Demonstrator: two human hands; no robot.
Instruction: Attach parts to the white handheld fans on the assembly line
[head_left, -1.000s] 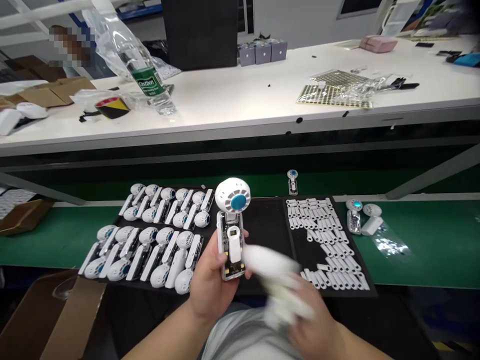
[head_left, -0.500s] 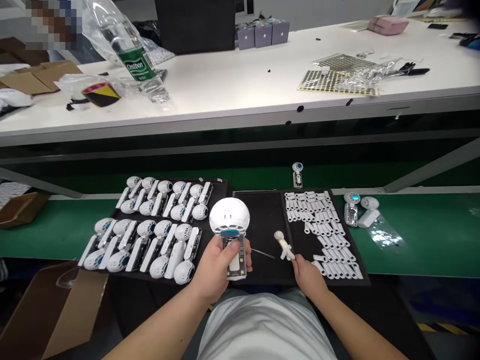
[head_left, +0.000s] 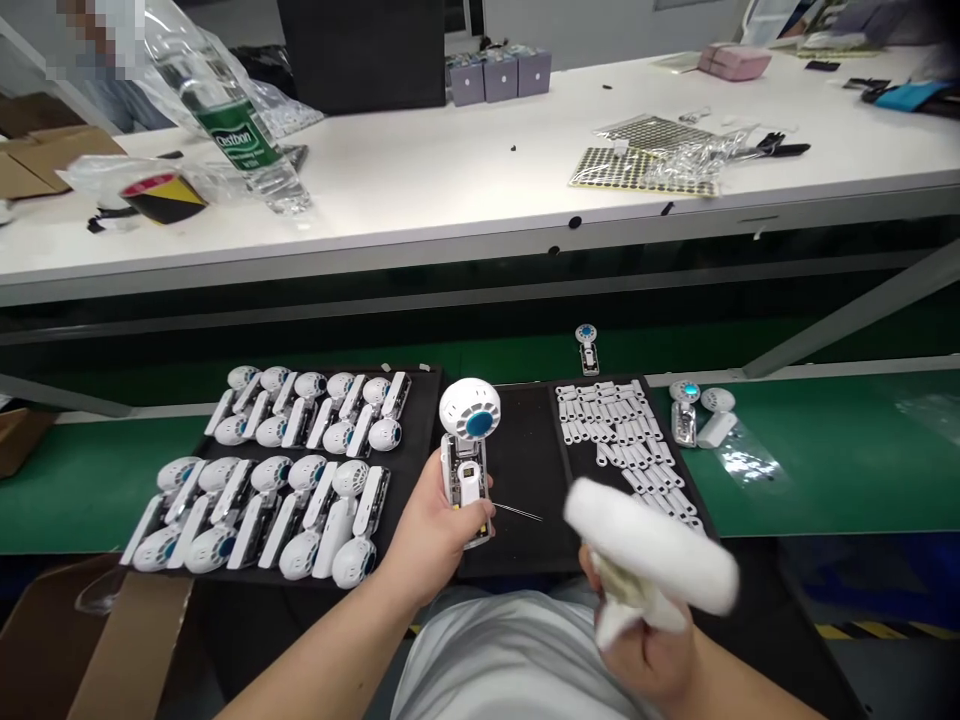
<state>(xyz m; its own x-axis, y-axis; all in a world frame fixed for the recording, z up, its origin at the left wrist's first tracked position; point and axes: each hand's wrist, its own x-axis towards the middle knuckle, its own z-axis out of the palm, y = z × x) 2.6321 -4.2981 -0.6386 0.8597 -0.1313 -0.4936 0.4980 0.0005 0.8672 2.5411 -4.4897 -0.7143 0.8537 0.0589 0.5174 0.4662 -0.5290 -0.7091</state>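
Fingers: left hand (head_left: 431, 530) gripping fan (head_left: 469, 425), right hand (head_left: 637, 640) gripping white piece (head_left: 651, 545)
Around: needle (head_left: 517, 512) lying on black mat (head_left: 525, 440) between hands
Pose: arms reaching forward

**A Workshop for Assembly of Small Electronic Goods**

This place is a factory workshop, not a home or an office. A green conveyor belt (head_left: 825, 470) runs along in front of a long white workbench (head_left: 420, 170). On the belt lie black mats (head_left: 525, 480), and many small white fans (head_left: 300, 475) stand on them in neat rows. The bench carries a roll of warning tape (head_left: 161, 197), and an opened cardboard box (head_left: 127, 640) sits near the line.
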